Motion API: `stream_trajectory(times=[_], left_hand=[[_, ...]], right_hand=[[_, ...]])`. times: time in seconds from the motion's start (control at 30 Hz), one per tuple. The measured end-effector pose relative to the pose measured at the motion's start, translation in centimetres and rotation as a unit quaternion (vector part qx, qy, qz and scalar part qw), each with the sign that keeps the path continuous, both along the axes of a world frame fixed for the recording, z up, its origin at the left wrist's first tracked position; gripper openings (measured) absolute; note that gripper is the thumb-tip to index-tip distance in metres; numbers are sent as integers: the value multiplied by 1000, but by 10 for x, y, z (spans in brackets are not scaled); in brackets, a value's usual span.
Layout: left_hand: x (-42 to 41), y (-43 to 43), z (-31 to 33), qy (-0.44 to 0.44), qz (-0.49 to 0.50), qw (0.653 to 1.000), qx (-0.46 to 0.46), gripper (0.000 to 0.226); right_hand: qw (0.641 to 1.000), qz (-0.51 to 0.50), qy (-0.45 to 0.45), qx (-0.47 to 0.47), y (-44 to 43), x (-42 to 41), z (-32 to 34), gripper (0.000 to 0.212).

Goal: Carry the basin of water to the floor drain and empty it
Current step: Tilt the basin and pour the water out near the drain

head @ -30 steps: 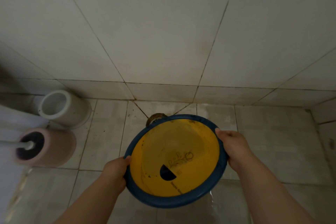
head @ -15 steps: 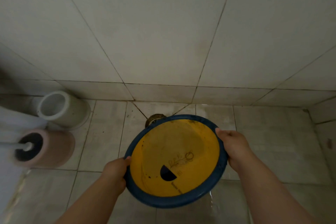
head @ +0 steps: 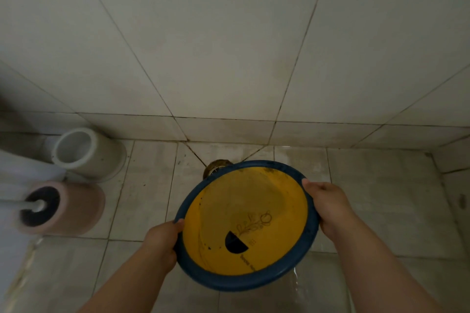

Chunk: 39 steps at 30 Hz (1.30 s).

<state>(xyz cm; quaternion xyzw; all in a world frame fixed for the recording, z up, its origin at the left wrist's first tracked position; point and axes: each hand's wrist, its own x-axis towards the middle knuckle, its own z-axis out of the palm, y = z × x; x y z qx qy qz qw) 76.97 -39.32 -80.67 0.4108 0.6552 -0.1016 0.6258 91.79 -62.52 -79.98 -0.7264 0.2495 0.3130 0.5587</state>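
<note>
A round basin (head: 244,213) with a yellow inside and a dark blue rim hangs over the tiled floor, tipped away from me. My left hand (head: 162,241) grips the rim at its near left. My right hand (head: 328,203) grips the rim at the right. The yellow bottom, with a dark half-circle mark and a flower print, shows through; I cannot tell how much water lies in it. Just past the far rim the round floor drain (head: 215,166) peeks out, partly hidden by the basin. A wet streak (head: 296,277) shines on the floor below the basin's near right edge.
A white cylindrical holder (head: 86,152) stands on the floor at the left by the wall. Nearer me sits a pink holder (head: 73,207) with a toilet brush (head: 35,207) in it. The tiled wall (head: 229,46) rises right behind the drain. A low tiled kerb (head: 455,160) borders the floor at the right.
The basin and both hands have held almost the same place over the drain. The view has shifted only slightly.
</note>
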Motion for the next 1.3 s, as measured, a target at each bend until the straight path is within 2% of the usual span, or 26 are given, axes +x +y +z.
stream_trajectory(times=[0.13,0.47,1.0,1.3], left_hand=[[1,0,-1,1,1,1000,1,39],[2,-2,-3,3,-4,1000,-3,39],[1,-2,-7,6,-16,1000,-14,41],[0,-3,-10,9,-15,1000,-15,41]], right_hand=[[1000,5,-4,2,1,1,4,24],[1000,-10,0,12,-2,3,2,16],[1000,-5,-5,12,-2,4,1,24],[1000,-14,2,6,-2,5,0,20]])
